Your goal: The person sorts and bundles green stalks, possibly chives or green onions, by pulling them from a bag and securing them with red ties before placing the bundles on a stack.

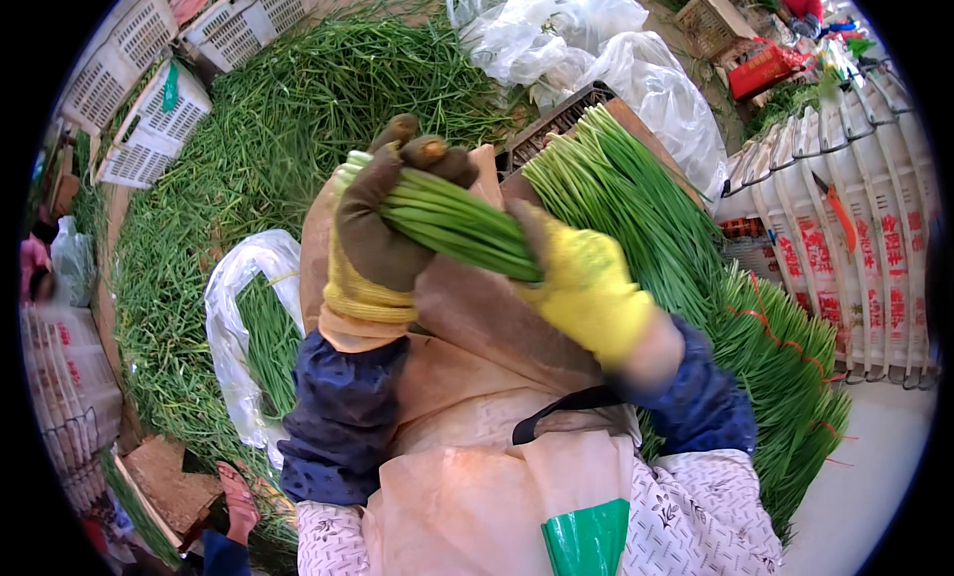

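Observation:
Over my lap I hold a bunch of green garlic chives (452,221), tilted, with its pale ends toward the upper left. My left hand (383,223), in a brown and yellow work glove, is closed round it near the pale ends. At the other end, the yellow-gloved right hand (586,283) grips the stems; it is slightly blurred and its fingertips are partly hidden. Right beyond that hand lies a large heap of loose garlic chives (621,183), leaning on a dark crate (564,129). An apron (487,417) covers my lap.
Loose green leaves (298,109) cover the floor ahead and left. Clear plastic bags (651,79) lie beyond the crate. Tied bunches (785,367) sit at right, beside white containers (865,248) with an orange-handled tool (841,215). White baskets (154,129) stand far left; a person's foot (238,501) shows lower left.

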Demonstrator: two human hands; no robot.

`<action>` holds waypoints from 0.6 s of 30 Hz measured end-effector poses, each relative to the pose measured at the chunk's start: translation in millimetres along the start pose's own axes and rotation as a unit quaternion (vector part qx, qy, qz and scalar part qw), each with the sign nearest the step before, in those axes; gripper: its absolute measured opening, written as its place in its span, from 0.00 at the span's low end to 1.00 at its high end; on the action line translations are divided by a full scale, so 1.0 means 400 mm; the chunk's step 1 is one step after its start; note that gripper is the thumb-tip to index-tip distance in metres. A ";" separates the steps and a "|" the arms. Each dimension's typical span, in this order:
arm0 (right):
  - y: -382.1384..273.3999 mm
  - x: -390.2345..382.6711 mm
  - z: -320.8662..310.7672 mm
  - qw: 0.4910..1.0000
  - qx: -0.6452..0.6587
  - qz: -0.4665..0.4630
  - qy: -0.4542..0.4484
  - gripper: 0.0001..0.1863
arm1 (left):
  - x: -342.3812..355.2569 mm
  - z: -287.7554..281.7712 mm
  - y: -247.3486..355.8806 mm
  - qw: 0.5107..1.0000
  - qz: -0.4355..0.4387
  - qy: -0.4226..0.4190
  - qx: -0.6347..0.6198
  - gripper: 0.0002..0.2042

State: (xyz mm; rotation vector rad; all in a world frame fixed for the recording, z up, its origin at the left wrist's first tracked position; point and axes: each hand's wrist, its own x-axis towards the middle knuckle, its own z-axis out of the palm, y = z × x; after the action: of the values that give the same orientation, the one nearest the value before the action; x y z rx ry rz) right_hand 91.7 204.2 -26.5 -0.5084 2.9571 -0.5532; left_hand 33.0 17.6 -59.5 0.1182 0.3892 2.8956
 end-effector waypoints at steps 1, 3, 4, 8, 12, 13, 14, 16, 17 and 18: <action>0.029 -0.011 -0.027 1.000 0.010 -0.002 0.018 0.31 | 0.006 0.020 -0.020 0.999 -0.011 0.033 0.015 0.16; 0.068 -0.031 -0.084 0.999 0.031 -0.004 0.030 0.30 | 0.038 0.011 -0.022 0.999 -0.011 -0.032 -0.018 0.14; 0.096 -0.047 -0.110 0.999 0.034 0.003 0.024 0.30 | 0.072 -0.008 -0.025 0.997 -0.012 -0.065 -0.037 0.14; 0.315 -0.136 -0.137 0.987 -0.034 0.082 0.136 0.25 | 0.166 -0.016 0.064 0.996 0.072 -0.001 0.045 0.09; 0.465 -0.074 -0.055 0.966 -0.013 0.236 0.108 0.27 | 0.244 -0.010 -0.004 0.989 0.013 -0.006 0.150 0.12; 0.503 -0.055 -0.019 0.959 0.016 0.271 0.082 0.28 | 0.264 0.005 -0.035 0.985 -0.002 0.016 0.172 0.13; 0.520 -0.038 0.009 0.958 0.036 0.282 0.045 0.30 | 0.283 0.005 -0.056 0.981 -0.005 0.033 0.189 0.14; 0.540 -0.020 0.044 0.953 0.068 0.296 0.002 0.32 | 0.314 0.008 -0.093 0.973 -0.009 0.068 0.220 0.16; 0.542 -0.018 0.048 0.951 0.080 0.298 -0.005 0.32 | 0.318 0.031 -0.113 0.969 0.001 0.090 0.230 0.15; 0.543 -0.016 0.051 0.950 0.091 0.300 -0.012 0.31 | 0.337 0.017 -0.107 0.972 -0.017 0.050 0.230 0.13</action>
State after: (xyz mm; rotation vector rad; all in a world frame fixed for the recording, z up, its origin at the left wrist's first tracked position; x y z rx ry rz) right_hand 34.4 390.5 -125.0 0.3899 2.7755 -0.7131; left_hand -89.0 89.9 -57.5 0.0371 1.0632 2.7273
